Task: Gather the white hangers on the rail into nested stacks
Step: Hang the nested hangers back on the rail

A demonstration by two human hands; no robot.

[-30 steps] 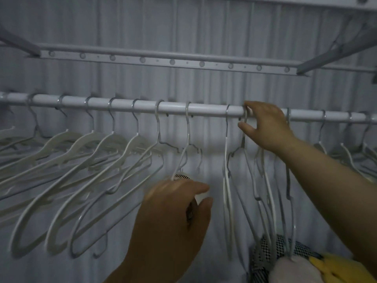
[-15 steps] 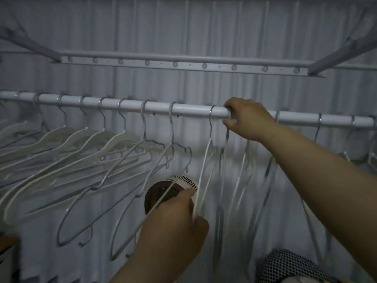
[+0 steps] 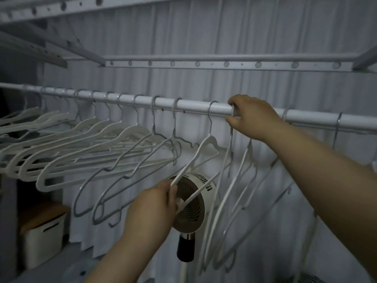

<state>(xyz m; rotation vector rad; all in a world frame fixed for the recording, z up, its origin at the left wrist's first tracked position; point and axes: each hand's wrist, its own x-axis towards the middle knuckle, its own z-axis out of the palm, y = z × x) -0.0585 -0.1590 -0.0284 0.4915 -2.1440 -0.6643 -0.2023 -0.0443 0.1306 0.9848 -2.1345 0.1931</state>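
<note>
Left hand (image 3: 155,203) pinches a hanger (image 3: 201,155); right hand (image 3: 252,117) grips hooks on the rail (image 3: 195,106). Slide hooks together squarely.

L hand (image 3: 153,203) pinches hanger (image 3: 211,142), R hand (image 3: 253,117): rail (image 3: 193,105)

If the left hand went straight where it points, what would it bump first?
Probably the round fan, right behind the white hanger the left hand pinches; its depth is hard to judge.
</note>
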